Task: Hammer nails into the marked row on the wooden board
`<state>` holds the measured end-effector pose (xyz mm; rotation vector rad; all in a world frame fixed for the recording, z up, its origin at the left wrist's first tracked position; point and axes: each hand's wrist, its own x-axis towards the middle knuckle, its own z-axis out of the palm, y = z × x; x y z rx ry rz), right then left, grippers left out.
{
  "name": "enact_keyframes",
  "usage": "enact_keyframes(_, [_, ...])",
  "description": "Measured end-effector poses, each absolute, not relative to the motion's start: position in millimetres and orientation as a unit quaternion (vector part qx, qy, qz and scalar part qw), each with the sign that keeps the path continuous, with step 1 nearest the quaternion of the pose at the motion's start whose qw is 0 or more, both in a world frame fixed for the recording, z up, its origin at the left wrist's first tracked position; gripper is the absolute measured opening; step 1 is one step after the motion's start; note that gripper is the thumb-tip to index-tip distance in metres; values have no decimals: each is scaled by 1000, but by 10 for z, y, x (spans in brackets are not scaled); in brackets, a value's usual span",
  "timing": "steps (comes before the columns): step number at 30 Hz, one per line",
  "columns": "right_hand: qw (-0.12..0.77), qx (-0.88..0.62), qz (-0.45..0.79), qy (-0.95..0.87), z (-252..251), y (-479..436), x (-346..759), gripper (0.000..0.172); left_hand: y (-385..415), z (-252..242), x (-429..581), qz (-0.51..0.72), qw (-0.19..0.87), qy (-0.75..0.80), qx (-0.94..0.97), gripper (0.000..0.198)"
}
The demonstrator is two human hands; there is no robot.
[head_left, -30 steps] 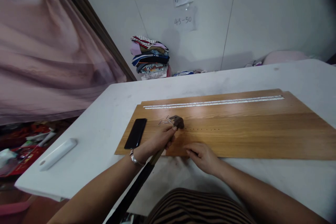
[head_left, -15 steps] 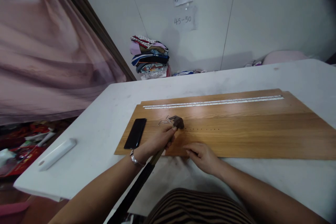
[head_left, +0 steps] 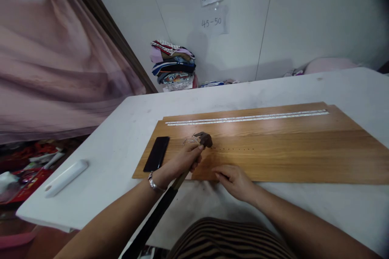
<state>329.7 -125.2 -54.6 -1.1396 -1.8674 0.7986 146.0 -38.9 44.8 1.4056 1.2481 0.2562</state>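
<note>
My left hand [head_left: 187, 160] is closed around the handle of a claw hammer [head_left: 205, 139], close below its dark head. The black grip of the handle runs down toward my body. The hammer head is over the wooden board [head_left: 291, 158], at the left end of a row of small dark nail heads [head_left: 233, 149]. Several loose nails [head_left: 190, 141] lie just left of the head. My right hand [head_left: 234, 180] rests at the board's front edge with its fingers curled in, and nothing shows in them.
A black phone [head_left: 156, 154] lies on the board's left end. Two pale marked strips [head_left: 249, 119] run along the board's back. A white cylindrical object [head_left: 66, 178] is on the white table [head_left: 103, 137] at left. Folded clothes [head_left: 174, 64] are stacked by the wall.
The hammer head has shifted very slightly up and to the left with my left hand. My right hand stays in the same place.
</note>
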Motion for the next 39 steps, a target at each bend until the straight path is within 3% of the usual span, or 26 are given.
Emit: enact_keyframes(39, [385, -452, 321, -738, -535, -1249, 3298, 26, -408, 436, 1456, 117, 579, 529, 609, 44])
